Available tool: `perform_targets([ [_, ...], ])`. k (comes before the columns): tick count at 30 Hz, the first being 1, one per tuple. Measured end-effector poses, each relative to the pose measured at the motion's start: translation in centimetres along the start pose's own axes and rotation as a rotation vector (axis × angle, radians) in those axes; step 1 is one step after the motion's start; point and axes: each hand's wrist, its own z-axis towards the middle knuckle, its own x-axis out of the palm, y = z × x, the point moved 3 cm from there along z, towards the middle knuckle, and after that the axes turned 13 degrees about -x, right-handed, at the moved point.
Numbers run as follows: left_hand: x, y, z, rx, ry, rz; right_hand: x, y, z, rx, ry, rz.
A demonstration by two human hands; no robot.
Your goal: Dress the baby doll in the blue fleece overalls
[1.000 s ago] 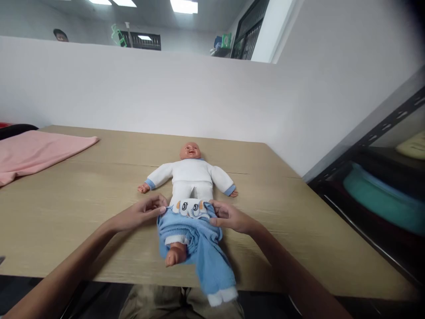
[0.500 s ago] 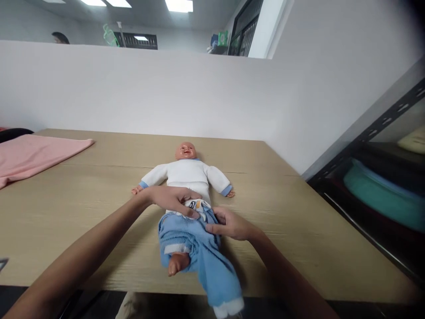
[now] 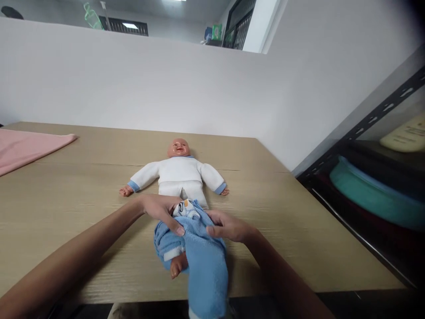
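A baby doll (image 3: pixel 181 170) in a white top with blue cuffs lies on its back, head toward the wall. Light blue trousers (image 3: pixel 206 257) are bunched around its lower legs, and one bare foot (image 3: pixel 178 264) pokes out of the cuff on the left. The other trouser leg hangs over the table's front edge. My left hand (image 3: pixel 164 212) grips the patterned waistband, thumb on top and fingers hidden underneath. On the opposite side my right hand (image 3: pixel 229 226) pinches the trousers between thumb and fingers. The doll's other foot is hidden in the cloth.
The wooden table (image 3: pixel 99 230) meets a white partition wall (image 3: pixel 139 84) at the back. A pink cloth (image 3: pixel 29 148) lies at the far left. On the right, a dark metal shelf (image 3: pixel 361 124) holds a teal item (image 3: pixel 375 195) and a cream-coloured bottle (image 3: pixel 408 135).
Both hands have drawn the waistband down from the doll's hips toward its lower legs, baring the white upper thighs. The hanging trouser leg has swung left. The view has shifted slightly.
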Motion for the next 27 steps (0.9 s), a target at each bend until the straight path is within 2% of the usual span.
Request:
perform_targets([
  [3, 0.1, -0.3, -0.1, 0.001, 0.022, 0.048, 0.1, 1.2, -0.5, 0.068, 0.113, 0.009],
  [6, 0.2, -0.5, 0.0, 0.015, 0.028, 0.070, 0.0, 1.7, -0.8, 0.120, 0.136, -0.019],
  [10, 0.4, -0.4, 0.4, 0.037, -0.029, 0.061, -0.1, 1.8, -0.9, 0.145, 0.098, -0.090],
  [15, 0.5, -0.3, 0.7, 0.060, -0.116, 0.010, 0.0, 1.4, -1.2, 0.204, 0.164, -0.098],
  [17, 0.5, -0.2, 0.6, 0.051, -0.108, -0.006, -0.2, 1.3, -1.4, 0.174, 0.123, -0.104],
  [20, 0.6, 0.2, 0.6, -0.010, -0.002, -0.028, -0.5, 1.3, -1.7, 0.093, -0.004, -0.051],
  [22, 0.5, 0.5, 0.6, -0.040, 0.028, -0.013, -0.6, 1.1, -1.8, 0.066, -0.092, -0.014],
  [25, 0.3, 0.7, 0.6, -0.007, -0.009, -0.030, -0.7, 0.7, -2.0, 0.108, -0.168, 0.018],
  [27, 0.1, 1.0, 0.6, 0.008, -0.010, -0.087, -0.6, 0.6, -2.0, 0.148, -0.160, 0.044],
])
